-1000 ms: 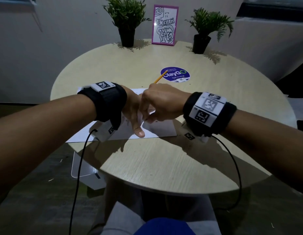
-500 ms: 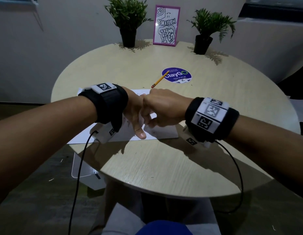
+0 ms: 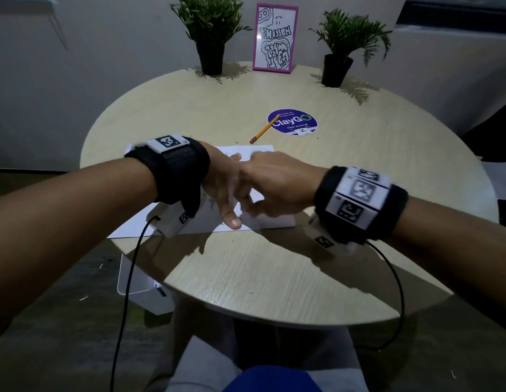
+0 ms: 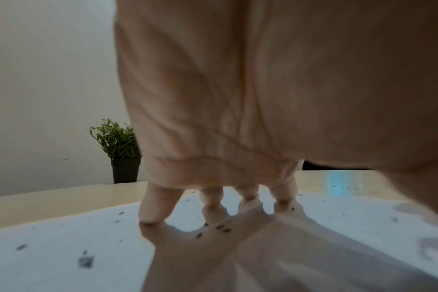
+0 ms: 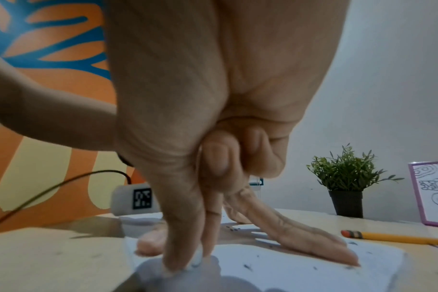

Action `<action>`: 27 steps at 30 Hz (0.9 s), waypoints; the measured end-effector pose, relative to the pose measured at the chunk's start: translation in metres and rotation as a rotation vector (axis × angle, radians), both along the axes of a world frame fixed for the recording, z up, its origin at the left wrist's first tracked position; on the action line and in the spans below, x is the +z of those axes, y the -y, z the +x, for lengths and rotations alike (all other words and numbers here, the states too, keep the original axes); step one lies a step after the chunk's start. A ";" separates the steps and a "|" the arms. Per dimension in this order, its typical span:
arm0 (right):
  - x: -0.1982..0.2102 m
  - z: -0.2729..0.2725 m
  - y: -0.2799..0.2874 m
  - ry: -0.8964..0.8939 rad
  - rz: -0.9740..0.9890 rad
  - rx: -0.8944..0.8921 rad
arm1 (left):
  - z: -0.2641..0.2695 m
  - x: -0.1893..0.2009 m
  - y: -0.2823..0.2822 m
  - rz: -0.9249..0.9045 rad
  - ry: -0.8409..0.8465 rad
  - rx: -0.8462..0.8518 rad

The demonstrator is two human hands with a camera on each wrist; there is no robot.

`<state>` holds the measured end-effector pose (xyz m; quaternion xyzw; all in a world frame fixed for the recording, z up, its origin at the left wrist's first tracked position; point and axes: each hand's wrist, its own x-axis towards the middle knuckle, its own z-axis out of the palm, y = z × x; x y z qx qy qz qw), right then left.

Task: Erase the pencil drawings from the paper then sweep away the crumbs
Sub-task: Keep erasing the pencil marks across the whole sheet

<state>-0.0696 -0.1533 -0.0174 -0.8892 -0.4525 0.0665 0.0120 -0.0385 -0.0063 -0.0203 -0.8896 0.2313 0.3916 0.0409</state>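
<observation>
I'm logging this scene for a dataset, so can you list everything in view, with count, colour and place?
table: one, light wood, round.
paper: one, white, on the table's near left part, under both hands.
crumbs: many, dark, scattered on the paper.
pencil: one, yellow with a red eraser, beyond the paper.
sticker: one, blue, round, mid-table.
plants: two, green in black pots, at the far edge.
frame: one, pink, between the plants.
wrist cameras: two, white, on black straps.
left hand: fingers straight, pressing the paper.
right hand: pinching a small pale thing against the paper, probably an eraser.
</observation>
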 end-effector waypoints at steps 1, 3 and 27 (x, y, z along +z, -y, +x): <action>0.000 -0.005 0.007 -0.045 0.006 0.011 | 0.002 -0.001 -0.002 -0.010 0.005 -0.037; 0.002 -0.011 0.024 -0.099 0.004 0.000 | 0.004 -0.001 -0.003 0.008 0.094 -0.062; -0.009 0.014 0.044 -0.055 0.152 -0.328 | -0.005 -0.013 0.000 -0.038 0.204 -0.126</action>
